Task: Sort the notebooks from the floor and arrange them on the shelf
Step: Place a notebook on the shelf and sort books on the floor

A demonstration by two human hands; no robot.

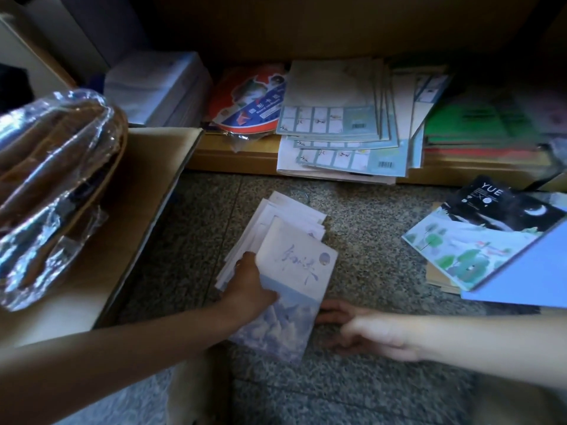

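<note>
A pale notebook with a blue mountain cover [294,280] lies on top of a small stack of white notebooks [285,213] on the speckled floor. My left hand [248,283] grips the top notebook's left edge, thumb on the cover. My right hand [365,329] lies low at the notebook's lower right edge, fingers spread on the floor and touching its side. The low wooden shelf [239,157] behind holds a fanned pile of light grid-printed notebooks [340,124] and a green and red pile [478,130].
An open cardboard box [101,234] stands at the left with a plastic-wrapped bundle [52,179] on it. More notebooks lie at the right: a black one [503,207], a green-leaf one [460,250], a blue sheet [527,271]. A red round pack [251,102] and white paper reams [159,87] sit on the shelf.
</note>
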